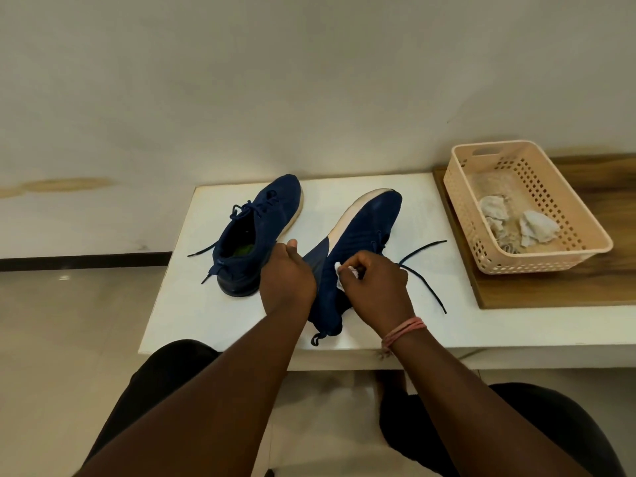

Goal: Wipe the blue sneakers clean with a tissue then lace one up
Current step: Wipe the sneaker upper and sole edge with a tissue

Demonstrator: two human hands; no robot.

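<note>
On the white tabletop (179, 304), the nearer blue sneaker (364, 228) lies tipped on its side close to the front edge, heel toward the person, white sole turned left. The left hand (287, 275) grips its heel, fingers curled round it; the right hand (375, 282) pinches a crumpled white tissue (340, 275) against the knit upper. Its dark lace (426, 270) trails loose to the right. The second sneaker (254, 232) stands upright to the left — bare tabletop around it. A perforated peach basket (581, 235) holds used tissues (537, 228) on a wooden board (550, 290).
</note>
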